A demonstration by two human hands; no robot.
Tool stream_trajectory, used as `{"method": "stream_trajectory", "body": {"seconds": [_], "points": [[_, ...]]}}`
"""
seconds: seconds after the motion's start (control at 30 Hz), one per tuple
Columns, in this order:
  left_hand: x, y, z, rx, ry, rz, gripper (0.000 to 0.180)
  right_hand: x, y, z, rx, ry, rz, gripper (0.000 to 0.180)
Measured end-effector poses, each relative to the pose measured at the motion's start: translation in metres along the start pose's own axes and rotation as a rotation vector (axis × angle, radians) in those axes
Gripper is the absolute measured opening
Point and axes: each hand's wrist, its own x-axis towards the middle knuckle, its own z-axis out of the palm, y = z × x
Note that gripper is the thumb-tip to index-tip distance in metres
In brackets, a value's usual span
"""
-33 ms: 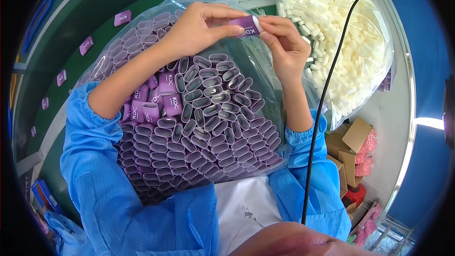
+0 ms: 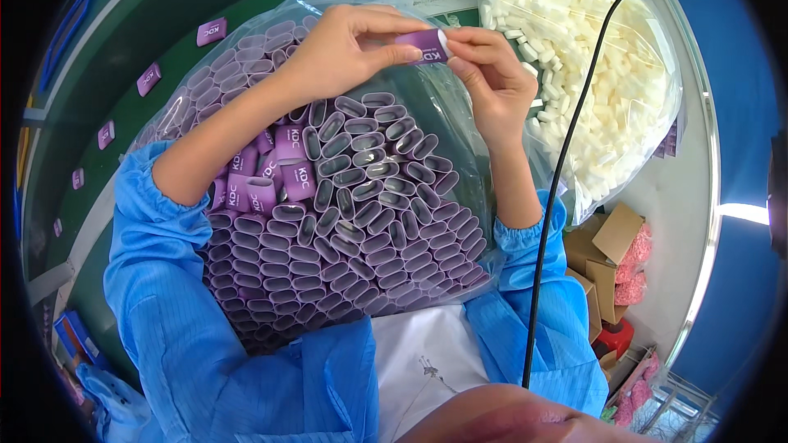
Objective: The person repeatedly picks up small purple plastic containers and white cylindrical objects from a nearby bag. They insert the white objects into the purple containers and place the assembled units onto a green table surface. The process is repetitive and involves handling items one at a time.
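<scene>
Above the far edge of the pile, my left hand pinches a small purple oval sleeve between thumb and fingers. At the sleeve's right end, a white block shows in the opening. My right hand is closed on that end, its thumb and fingers pressed to the white block. Below both hands lies a clear plastic bag packed with hollow purple sleeves, most standing with their oval openings up. Several purple sleeves lie on their sides under my left forearm.
A clear bag of white blocks stands at the far right, with several loose blocks at its mouth. Purple pieces sit spaced along the green surface at left. A black cable hangs across the right side. Cardboard boxes stand lower right.
</scene>
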Motion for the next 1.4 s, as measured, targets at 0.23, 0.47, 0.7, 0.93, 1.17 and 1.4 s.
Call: {"method": "stream_trajectory", "body": {"seconds": [0.23,0.47,0.7,0.93,1.17,1.4], "points": [[-0.009,0.002,0.01,-0.258,0.037,-0.093,0.029,-0.005,-0.006,0.013,0.003,0.023,-0.089,0.017],[-0.005,0.0,0.007,-0.295,-0.002,-0.119,0.029,-0.005,0.003,0.015,-0.221,0.053,-0.244,0.018],[0.033,-0.018,-0.088,0.555,0.162,0.002,0.03,0.014,-0.006,-0.051,-0.478,0.225,0.14,0.016],[0.009,-0.11,-0.2,1.085,0.108,-0.55,0.037,0.005,0.029,-0.121,-1.393,0.042,0.52,0.016],[0.022,0.009,-0.073,0.946,-0.097,0.195,0.035,0.003,0.035,-0.119,-1.472,-0.06,0.394,0.01],[0.001,0.011,-0.021,0.524,-0.595,-0.271,0.041,0.015,-0.002,-0.059,-1.104,0.068,0.223,0.013]]}}
